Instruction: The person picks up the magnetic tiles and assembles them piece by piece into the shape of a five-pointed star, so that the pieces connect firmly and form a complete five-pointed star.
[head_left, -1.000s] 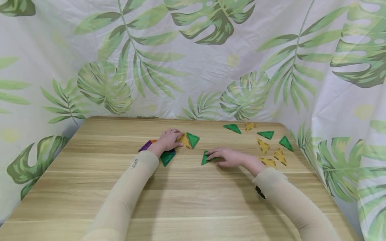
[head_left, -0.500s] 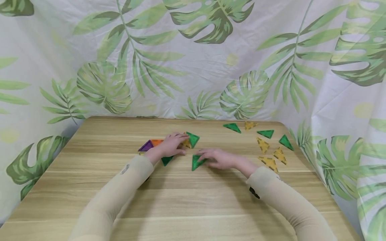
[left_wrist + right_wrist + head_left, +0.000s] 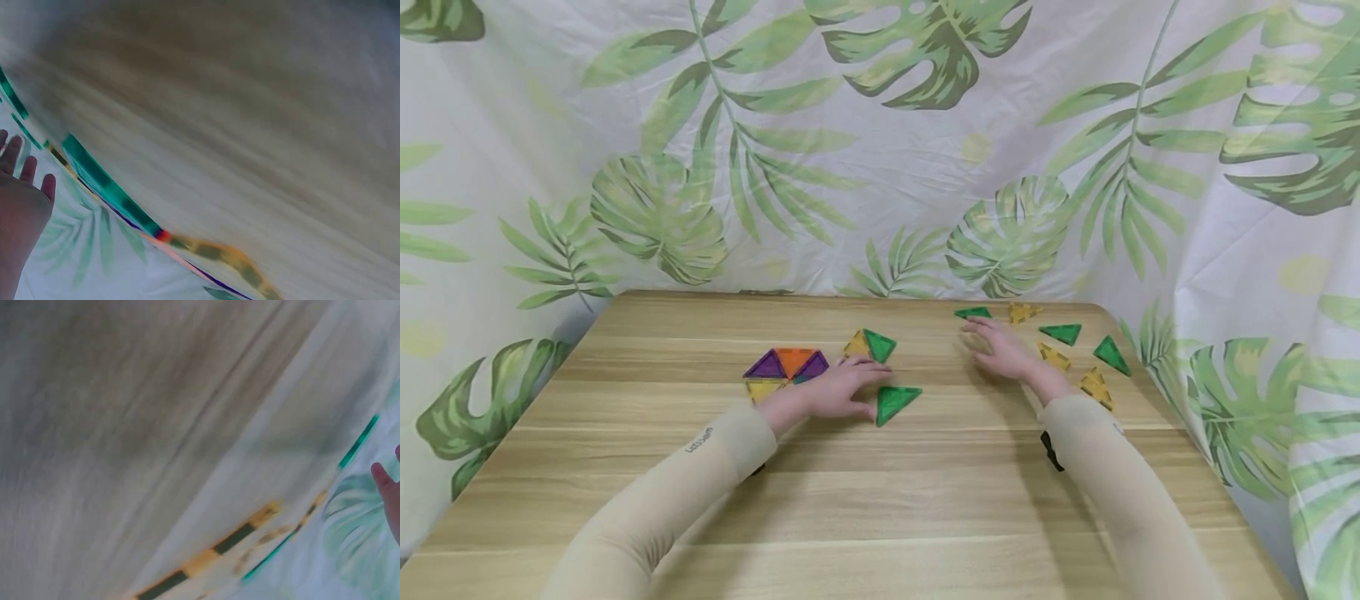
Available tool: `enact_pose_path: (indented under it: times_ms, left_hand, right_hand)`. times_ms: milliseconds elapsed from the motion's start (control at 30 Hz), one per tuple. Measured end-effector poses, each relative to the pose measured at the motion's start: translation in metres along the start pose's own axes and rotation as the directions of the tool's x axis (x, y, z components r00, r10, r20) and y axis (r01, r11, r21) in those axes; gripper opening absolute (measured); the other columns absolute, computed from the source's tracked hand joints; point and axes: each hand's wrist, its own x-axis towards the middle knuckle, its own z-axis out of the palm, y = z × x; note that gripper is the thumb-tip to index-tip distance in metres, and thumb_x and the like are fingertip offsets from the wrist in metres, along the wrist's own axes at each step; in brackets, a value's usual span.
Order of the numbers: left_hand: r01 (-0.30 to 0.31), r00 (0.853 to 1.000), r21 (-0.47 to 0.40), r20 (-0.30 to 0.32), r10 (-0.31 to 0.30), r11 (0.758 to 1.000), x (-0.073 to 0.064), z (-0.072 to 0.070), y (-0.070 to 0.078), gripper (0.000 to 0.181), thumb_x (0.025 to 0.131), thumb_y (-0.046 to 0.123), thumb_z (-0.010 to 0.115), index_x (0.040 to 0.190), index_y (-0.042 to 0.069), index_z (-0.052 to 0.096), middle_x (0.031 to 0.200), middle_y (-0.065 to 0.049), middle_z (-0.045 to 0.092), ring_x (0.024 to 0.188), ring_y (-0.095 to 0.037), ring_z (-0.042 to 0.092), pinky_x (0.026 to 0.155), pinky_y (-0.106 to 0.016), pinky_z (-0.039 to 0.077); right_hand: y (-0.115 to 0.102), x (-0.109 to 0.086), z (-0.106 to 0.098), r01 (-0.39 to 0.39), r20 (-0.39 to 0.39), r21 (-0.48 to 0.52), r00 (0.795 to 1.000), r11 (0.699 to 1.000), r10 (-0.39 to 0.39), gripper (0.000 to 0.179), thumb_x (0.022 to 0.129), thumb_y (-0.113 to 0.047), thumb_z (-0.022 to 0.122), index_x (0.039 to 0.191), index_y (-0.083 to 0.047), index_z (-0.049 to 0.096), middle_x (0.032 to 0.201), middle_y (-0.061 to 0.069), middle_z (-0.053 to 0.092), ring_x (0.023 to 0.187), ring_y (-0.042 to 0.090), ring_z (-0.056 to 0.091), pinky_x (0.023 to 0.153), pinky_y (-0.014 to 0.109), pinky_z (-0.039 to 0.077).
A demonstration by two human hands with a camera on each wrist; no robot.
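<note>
Left hand — fingers loosely stretched, thumb apart from them, nothing gripped. Thumb tip sits right by the left edge of the center tile, a green triangle flat on the surface; can't tell if they touch. Right hand has fingers slightly bent and spread, no tile visibly held, fingertips at the near side of the far tile, green, partly hidden; contact unclear.

Left of center, behind the left hand: purple tile, orange tile, second purple tile and yellow tile, edge to edge, part of the group covered. Just far of the left hand, a yellow triangle beside a green triangle. More green and yellow triangles lie loose at the right, near the right forearm.

Handling, judged by look: light, stiff, thin, probably smooth plastic — should slide easily, might slip under a dry fingertip. Flat-lying, so little to grab: best pinched on opposite edges, or pressed on top and dragged. Corners look pointed; breakage seems unlikely. Careless push could nudge neighbors out of line.
</note>
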Motion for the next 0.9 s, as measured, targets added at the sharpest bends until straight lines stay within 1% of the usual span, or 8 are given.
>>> enact_pose_path:
  times_ms: [133, 200, 367, 533, 600, 700, 767, 900]
  left_hand:
    - [-0.062, 0.997, -0.007, 0.037, 0.062, 0.998, 0.002, 0.002, 0.008, 0.064, 0.086, 0.033, 0.068, 0.141, 0.01, 0.044, 0.146, -0.006, 0.042, 0.133, -0.032, 0.032, 0.101, -0.055, 0.024]
    - [-0.077, 0.996, -0.002, 0.052, 0.077, 0.997, 0.003, 0.003, 0.01, 0.062, 0.086, 0.032, 0.068, 0.14, 0.011, 0.046, 0.145, -0.004, 0.044, 0.132, -0.03, 0.033, 0.1, -0.053, 0.025]
    - [-0.072, 0.995, 0.025, 0.072, 0.07, 0.997, 0.007, 0.004, 0.01, 0.058, 0.086, 0.033, 0.069, 0.137, 0.013, 0.05, 0.144, -0.001, 0.046, 0.132, -0.027, 0.033, 0.103, -0.053, 0.024]
    - [-0.049, 0.996, 0.032, 0.072, 0.046, 0.998, 0.006, 0.005, 0.01, 0.059, 0.086, 0.036, 0.068, 0.137, 0.013, 0.051, 0.144, -0.002, 0.045, 0.132, -0.029, 0.033, 0.104, -0.054, 0.023]
    - [-0.046, 0.997, 0.021, 0.063, 0.045, 0.999, 0.004, 0.004, 0.011, 0.059, 0.086, 0.035, 0.068, 0.136, 0.01, 0.051, 0.143, -0.005, 0.046, 0.132, -0.033, 0.033, 0.104, -0.055, 0.022]
    - [-0.037, 0.998, 0.006, 0.053, 0.036, 0.999, 0.0, 0.002, 0.013, 0.059, 0.086, 0.034, 0.068, 0.136, 0.008, 0.051, 0.143, -0.009, 0.045, 0.133, -0.039, 0.032, 0.106, -0.058, 0.02]
    - [-0.02, 0.998, 0.003, 0.055, 0.02, 1.0, -0.002, 0.001, 0.013, 0.059, 0.086, 0.034, 0.068, 0.136, 0.007, 0.051, 0.143, -0.01, 0.045, 0.134, -0.04, 0.031, 0.107, -0.059, 0.019]
    - [0.018, 0.998, 0.019, 0.056, -0.02, 1.0, -0.008, 0.002, 0.013, 0.06, 0.086, 0.037, 0.068, 0.136, 0.008, 0.051, 0.143, -0.009, 0.044, 0.134, -0.038, 0.031, 0.107, -0.059, 0.022]
  right_hand:
    - [0.017, -0.001, -0.001, -0.133, 0.001, -0.045, 0.991, 0.99, 0.133, 0.057, 0.094, -0.018, 0.058, 0.144, -0.001, 0.035, 0.152, 0.022, 0.023, 0.137, 0.043, 0.024, 0.109, 0.057, 0.025]
    - [0.022, -0.001, -0.002, -0.168, 0.02, -0.056, 0.985, 0.984, 0.17, 0.06, 0.095, -0.02, 0.056, 0.145, 0.0, 0.031, 0.153, 0.023, 0.021, 0.138, 0.043, 0.021, 0.11, 0.056, 0.022]
    - [0.026, 0.0, -0.002, -0.221, 0.085, -0.082, 0.97, 0.972, 0.227, 0.062, 0.098, -0.024, 0.051, 0.146, 0.004, 0.025, 0.151, 0.027, 0.022, 0.139, 0.044, 0.019, 0.112, 0.054, 0.018]
    - [0.023, -0.001, -0.003, -0.272, 0.129, -0.094, 0.95, 0.958, 0.283, 0.062, 0.099, -0.027, 0.049, 0.147, 0.003, 0.025, 0.15, 0.028, 0.023, 0.138, 0.044, 0.021, 0.111, 0.054, 0.021]
    - [0.021, -0.003, -0.003, -0.268, 0.123, -0.106, 0.952, 0.958, 0.28, 0.062, 0.098, -0.027, 0.05, 0.147, 0.003, 0.027, 0.149, 0.029, 0.025, 0.136, 0.045, 0.025, 0.11, 0.055, 0.024]
    - [0.017, -0.006, -0.003, -0.23, 0.113, -0.14, 0.963, 0.963, 0.246, 0.06, 0.097, -0.027, 0.053, 0.144, 0.004, 0.032, 0.144, 0.03, 0.031, 0.132, 0.046, 0.032, 0.107, 0.055, 0.029]
    - [0.014, -0.009, -0.004, -0.197, 0.112, -0.162, 0.97, 0.967, 0.216, 0.057, 0.096, -0.027, 0.054, 0.141, 0.005, 0.038, 0.14, 0.03, 0.035, 0.129, 0.045, 0.036, 0.105, 0.054, 0.032]
    - [0.008, -0.017, -0.002, -0.127, 0.115, -0.184, 0.982, 0.975, 0.15, 0.046, 0.095, -0.021, 0.055, 0.132, 0.006, 0.05, 0.133, 0.029, 0.042, 0.124, 0.043, 0.042, 0.101, 0.052, 0.037]
